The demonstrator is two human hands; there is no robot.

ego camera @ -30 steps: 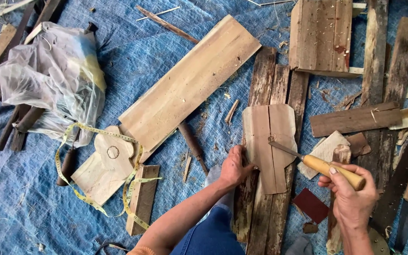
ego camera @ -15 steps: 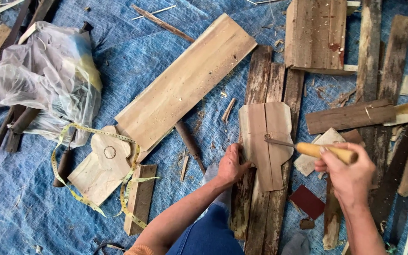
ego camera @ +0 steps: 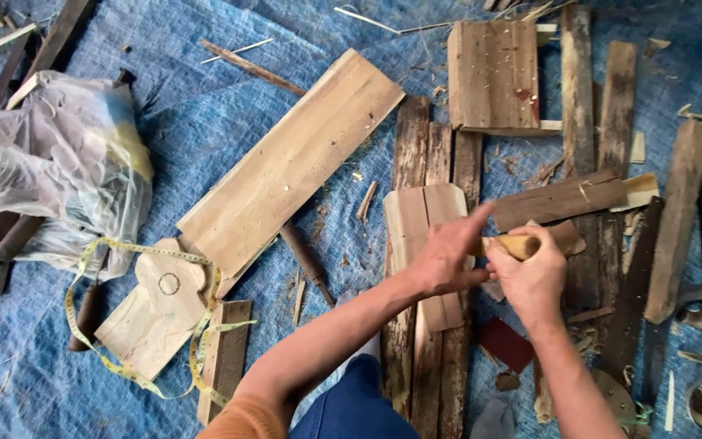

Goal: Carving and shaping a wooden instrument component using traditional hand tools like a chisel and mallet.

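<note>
Wooden handle gripped in right hand, left hand touching it

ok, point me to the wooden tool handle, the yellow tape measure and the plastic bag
wooden tool handle (ego camera: pixel 520 245), head view, exposed rounded end above the right fist.
yellow tape measure (ego camera: pixel 205 325), head view, loop beside the small upright block.
plastic bag (ego camera: pixel 58 162), head view, middle of the crumpled clear film.

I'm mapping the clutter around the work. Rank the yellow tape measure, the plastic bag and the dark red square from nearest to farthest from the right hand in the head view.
1. Dark red square: just below the right hand.
2. Yellow tape measure: lower left, looped around a light board.
3. Plastic bag: far left.
</note>
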